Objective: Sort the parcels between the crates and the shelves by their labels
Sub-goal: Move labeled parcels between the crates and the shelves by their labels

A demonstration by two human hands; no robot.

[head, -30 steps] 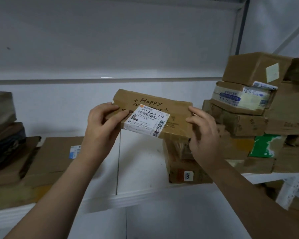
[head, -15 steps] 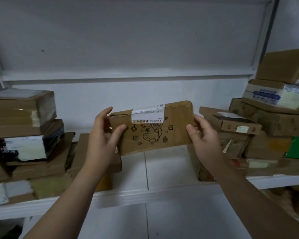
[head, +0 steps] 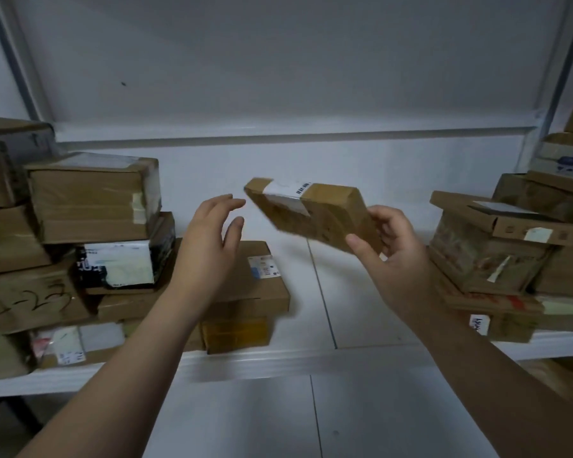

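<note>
I have a single head-worn view, close up to the shelf (head: pixel 361 309), facing its back wall square-on and tilted slightly down at its front edge.

Parcel storeroom. White metal shelving (head: pixel 311 360) carries stacked cardboard parcels (head: pixel 86 200) at left and right, taped shut, several bearing printed barcode shipping labels (head: pixel 264 266); one shows a handwritten marking (head: pixel 30 299).

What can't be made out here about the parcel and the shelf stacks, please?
Head view:
- Label on the parcel: motion-blurred, text unreadable.
- Parcel's near corner: covered by the right hand.
- Box behind the left hand: partly hidden by it.
- Left stack and right stack: cut off by frame edges.
</note>
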